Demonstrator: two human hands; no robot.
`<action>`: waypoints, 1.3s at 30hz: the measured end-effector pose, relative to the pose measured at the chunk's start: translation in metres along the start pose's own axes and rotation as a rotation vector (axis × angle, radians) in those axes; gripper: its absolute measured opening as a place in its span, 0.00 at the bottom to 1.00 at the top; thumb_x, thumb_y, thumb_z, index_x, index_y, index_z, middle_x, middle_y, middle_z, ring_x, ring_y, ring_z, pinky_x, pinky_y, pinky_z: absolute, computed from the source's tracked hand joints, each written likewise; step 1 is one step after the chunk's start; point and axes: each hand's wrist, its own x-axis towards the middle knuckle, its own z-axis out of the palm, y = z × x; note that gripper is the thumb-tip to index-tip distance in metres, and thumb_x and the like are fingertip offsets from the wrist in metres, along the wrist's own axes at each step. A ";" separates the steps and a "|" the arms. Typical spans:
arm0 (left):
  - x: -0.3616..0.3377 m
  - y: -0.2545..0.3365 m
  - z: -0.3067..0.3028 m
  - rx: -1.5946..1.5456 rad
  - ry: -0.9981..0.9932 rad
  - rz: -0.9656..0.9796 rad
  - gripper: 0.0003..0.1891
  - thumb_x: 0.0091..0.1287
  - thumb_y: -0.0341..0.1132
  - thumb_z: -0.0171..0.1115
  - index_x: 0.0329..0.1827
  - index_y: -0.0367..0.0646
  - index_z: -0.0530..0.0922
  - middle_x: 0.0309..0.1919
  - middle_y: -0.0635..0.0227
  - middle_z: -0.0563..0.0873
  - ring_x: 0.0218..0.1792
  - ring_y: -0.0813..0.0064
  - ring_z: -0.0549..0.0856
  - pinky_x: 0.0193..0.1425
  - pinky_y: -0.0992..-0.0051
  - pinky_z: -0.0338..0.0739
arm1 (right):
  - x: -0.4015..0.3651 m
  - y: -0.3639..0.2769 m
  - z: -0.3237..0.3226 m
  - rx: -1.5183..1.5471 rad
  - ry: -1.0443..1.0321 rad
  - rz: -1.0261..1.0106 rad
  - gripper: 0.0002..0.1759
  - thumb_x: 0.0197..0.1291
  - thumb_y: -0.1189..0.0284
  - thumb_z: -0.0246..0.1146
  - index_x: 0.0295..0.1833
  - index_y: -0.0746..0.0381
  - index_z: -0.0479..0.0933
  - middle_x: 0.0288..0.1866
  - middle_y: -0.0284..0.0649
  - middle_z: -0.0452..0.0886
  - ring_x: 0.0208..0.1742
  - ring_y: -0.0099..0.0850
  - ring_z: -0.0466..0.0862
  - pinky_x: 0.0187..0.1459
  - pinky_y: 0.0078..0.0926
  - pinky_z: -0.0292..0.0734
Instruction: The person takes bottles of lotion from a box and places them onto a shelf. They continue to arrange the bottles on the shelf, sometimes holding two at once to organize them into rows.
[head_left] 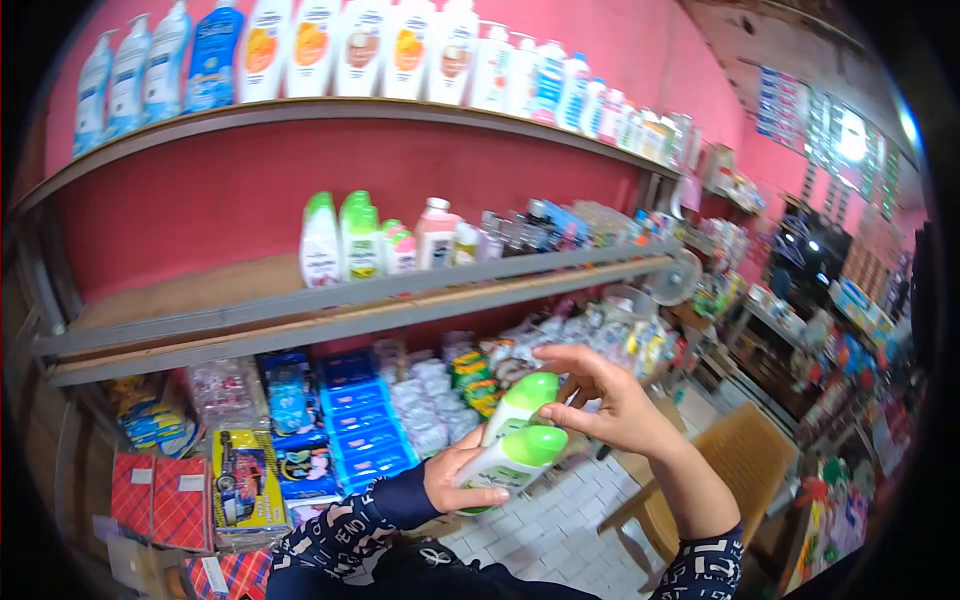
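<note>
My left hand [455,480] is wrapped around the lower part of two white lotion bottles with green caps, held tilted side by side. The nearer bottle [500,473] shows its label, which is too blurred to read. Behind it, the farther bottle [507,420] is partly covered. At the farther bottle's green cap, my right hand [605,405] has its thumb and index finger apart; the thumb tip is at the cap's edge and the other fingers curl behind. More bottles with green caps [320,240] stand upright on the middle shelf.
Tall lotion bottles [363,50] line the upper shelf [300,108]. Below the middle shelf [380,320] lie blue packs [365,430], several bagged goods and red plaid boxes [160,497]. A brown plastic chair [740,460] stands to my right on the tiled floor [560,530].
</note>
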 end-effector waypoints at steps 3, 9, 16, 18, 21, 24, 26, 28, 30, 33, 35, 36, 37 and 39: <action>-0.008 0.003 -0.032 0.061 0.079 0.014 0.36 0.60 0.34 0.65 0.71 0.38 0.62 0.71 0.55 0.59 0.69 0.61 0.64 0.71 0.65 0.58 | 0.061 0.009 0.004 -0.078 -0.254 -0.138 0.20 0.57 0.73 0.69 0.56 0.61 0.76 0.45 0.39 0.83 0.34 0.25 0.86 0.38 0.23 0.81; -0.015 0.027 -0.067 -0.351 0.354 -0.118 0.51 0.57 0.35 0.69 0.78 0.40 0.42 0.72 0.61 0.60 0.72 0.69 0.60 0.74 0.65 0.53 | 0.148 0.000 0.004 0.091 -0.434 -0.187 0.19 0.55 0.76 0.69 0.54 0.62 0.79 0.48 0.38 0.83 0.47 0.25 0.83 0.43 0.22 0.81; -0.045 0.060 -0.106 -0.155 0.902 -0.120 0.51 0.48 0.39 0.75 0.74 0.41 0.54 0.76 0.52 0.51 0.70 0.61 0.65 0.69 0.61 0.67 | 0.244 -0.018 -0.040 -0.057 0.240 -0.714 0.19 0.50 0.85 0.64 0.50 0.64 0.78 0.46 0.39 0.82 0.46 0.26 0.83 0.44 0.24 0.82; -0.052 0.051 -0.114 -0.125 0.991 -0.034 0.52 0.46 0.41 0.75 0.74 0.41 0.55 0.74 0.49 0.54 0.71 0.59 0.63 0.70 0.61 0.67 | 0.284 -0.004 -0.028 -0.313 0.393 -0.896 0.18 0.48 0.84 0.65 0.46 0.62 0.79 0.45 0.38 0.82 0.43 0.30 0.83 0.40 0.25 0.81; -0.065 0.033 -0.119 -0.167 1.077 0.078 0.44 0.47 0.42 0.75 0.67 0.36 0.65 0.73 0.48 0.56 0.70 0.56 0.66 0.69 0.58 0.67 | 0.347 0.023 0.004 -0.657 0.497 -1.030 0.15 0.45 0.78 0.66 0.41 0.57 0.76 0.41 0.33 0.82 0.41 0.35 0.80 0.38 0.32 0.80; -0.070 0.027 -0.124 -0.205 1.145 0.107 0.36 0.47 0.41 0.75 0.59 0.33 0.73 0.73 0.48 0.57 0.68 0.56 0.68 0.68 0.54 0.68 | 0.405 0.054 0.027 -0.717 0.377 -0.953 0.15 0.46 0.76 0.66 0.43 0.57 0.76 0.40 0.35 0.81 0.41 0.37 0.80 0.38 0.35 0.80; -0.078 0.019 -0.125 -0.198 1.186 0.108 0.35 0.47 0.41 0.75 0.58 0.33 0.74 0.72 0.48 0.57 0.67 0.56 0.69 0.68 0.54 0.68 | 0.438 0.070 0.043 -0.769 0.302 -0.798 0.17 0.47 0.74 0.67 0.45 0.57 0.75 0.41 0.37 0.82 0.41 0.40 0.81 0.40 0.38 0.79; -0.084 0.013 -0.127 -0.181 1.187 0.120 0.40 0.48 0.40 0.75 0.64 0.34 0.68 0.72 0.49 0.59 0.66 0.56 0.70 0.67 0.52 0.69 | 0.463 0.077 0.057 -0.757 0.206 -0.616 0.18 0.47 0.73 0.68 0.46 0.58 0.76 0.41 0.40 0.83 0.42 0.42 0.82 0.43 0.40 0.79; -0.087 0.011 -0.127 -0.196 1.198 0.127 0.43 0.48 0.40 0.74 0.68 0.35 0.64 0.71 0.49 0.60 0.66 0.56 0.70 0.67 0.50 0.69 | 0.484 0.081 0.069 -0.680 0.087 -0.407 0.18 0.46 0.72 0.69 0.46 0.58 0.77 0.42 0.43 0.83 0.43 0.43 0.82 0.45 0.41 0.79; -0.096 0.002 -0.131 -0.168 1.204 0.110 0.47 0.49 0.39 0.74 0.72 0.37 0.58 0.71 0.49 0.61 0.66 0.56 0.71 0.67 0.49 0.69 | 0.531 0.108 0.084 -0.551 -0.089 -0.434 0.18 0.43 0.71 0.72 0.43 0.58 0.80 0.42 0.43 0.85 0.44 0.42 0.83 0.47 0.39 0.78; -0.102 -0.004 -0.133 -0.176 1.229 0.099 0.47 0.49 0.39 0.73 0.72 0.37 0.58 0.71 0.50 0.62 0.66 0.56 0.71 0.67 0.49 0.69 | 0.553 0.122 0.095 -0.547 -0.190 -0.403 0.17 0.40 0.70 0.74 0.40 0.58 0.82 0.42 0.42 0.85 0.44 0.40 0.84 0.48 0.36 0.78; -0.104 -0.006 -0.134 -0.181 1.241 0.092 0.47 0.48 0.39 0.73 0.72 0.37 0.59 0.71 0.50 0.62 0.66 0.56 0.71 0.66 0.48 0.69 | 0.557 0.123 0.099 -0.545 -0.240 -0.386 0.17 0.39 0.70 0.75 0.39 0.58 0.83 0.41 0.41 0.85 0.44 0.39 0.84 0.48 0.35 0.78; -0.105 -0.006 -0.135 -0.182 1.245 0.088 0.47 0.48 0.39 0.73 0.72 0.38 0.59 0.71 0.51 0.62 0.66 0.56 0.71 0.66 0.49 0.70 | 0.559 0.124 0.103 -0.566 -0.269 -0.362 0.17 0.38 0.70 0.75 0.39 0.57 0.83 0.41 0.41 0.85 0.44 0.38 0.84 0.48 0.34 0.79; -0.107 -0.005 -0.137 -0.183 1.251 0.080 0.47 0.48 0.39 0.73 0.72 0.39 0.59 0.71 0.51 0.62 0.66 0.56 0.71 0.66 0.49 0.70 | 0.561 0.125 0.109 -0.608 -0.324 -0.315 0.18 0.37 0.71 0.76 0.39 0.57 0.84 0.41 0.40 0.86 0.43 0.36 0.85 0.47 0.32 0.79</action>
